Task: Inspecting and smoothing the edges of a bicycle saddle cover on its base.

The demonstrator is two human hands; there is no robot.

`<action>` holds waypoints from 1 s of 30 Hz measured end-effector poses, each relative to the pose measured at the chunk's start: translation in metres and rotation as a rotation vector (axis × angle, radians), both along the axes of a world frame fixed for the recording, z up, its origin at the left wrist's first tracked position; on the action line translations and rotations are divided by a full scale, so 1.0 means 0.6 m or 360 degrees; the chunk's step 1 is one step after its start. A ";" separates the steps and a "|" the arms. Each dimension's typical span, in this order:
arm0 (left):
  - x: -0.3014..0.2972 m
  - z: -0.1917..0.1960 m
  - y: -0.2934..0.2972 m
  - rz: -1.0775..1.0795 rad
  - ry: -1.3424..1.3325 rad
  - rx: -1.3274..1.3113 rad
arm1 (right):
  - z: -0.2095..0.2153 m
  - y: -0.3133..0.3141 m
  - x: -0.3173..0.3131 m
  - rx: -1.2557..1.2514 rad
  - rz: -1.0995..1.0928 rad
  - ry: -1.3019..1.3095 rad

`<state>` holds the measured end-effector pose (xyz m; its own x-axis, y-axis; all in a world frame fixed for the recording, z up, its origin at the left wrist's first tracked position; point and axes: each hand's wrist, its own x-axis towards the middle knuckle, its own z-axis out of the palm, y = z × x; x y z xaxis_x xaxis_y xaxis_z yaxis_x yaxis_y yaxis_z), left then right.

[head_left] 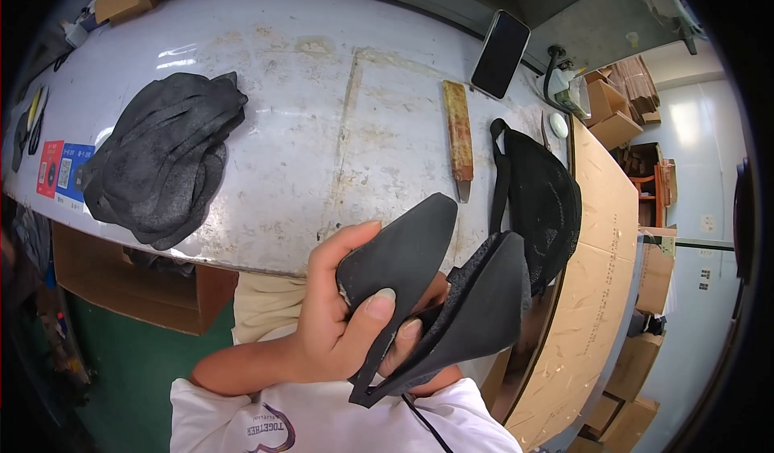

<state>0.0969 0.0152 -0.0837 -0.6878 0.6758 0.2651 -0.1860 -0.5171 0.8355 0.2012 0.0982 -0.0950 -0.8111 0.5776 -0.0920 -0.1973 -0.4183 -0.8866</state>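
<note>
Between my two hands, above the table's front edge, is a dark grey leather-like piece [476,312]. It has two pointed flaps that meet in a narrow band at the bottom, smooth outsides and a fuzzy inner side. My left hand [339,316] is closed on the left flap, with the thumb on its near face and the fingers behind. My right hand [405,337] grips the piece lower down; a thumb shows, while the right flap hides most of that hand. To the left, a heap of dark grey soft material [165,154] lies on the white table [282,130].
A knife-like tool with a worn yellow-brown handle [458,130] lies past my hands. Beside it are a black mesh item with a strap [540,203], a propped phone [500,54] and a white oval object [558,125]. Cardboard [592,292] borders the right; an open box [129,279] stands below left.
</note>
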 end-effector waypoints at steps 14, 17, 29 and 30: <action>-0.085 0.043 -0.060 -0.0587 0.0464 -0.0618 | -0.010 0.078 -0.023 0.0345 0.0337 0.0389; -0.091 0.046 -0.062 -0.0872 0.0418 -0.0806 | -0.001 0.068 -0.009 0.0634 0.0077 0.0185; -0.094 0.033 -0.072 -0.1195 -0.0313 -0.0391 | 0.017 0.059 0.000 0.1563 -0.0345 0.0428; -0.093 0.035 -0.072 -0.1195 -0.0382 -0.0405 | 0.019 0.059 0.008 0.1336 -0.0135 0.0459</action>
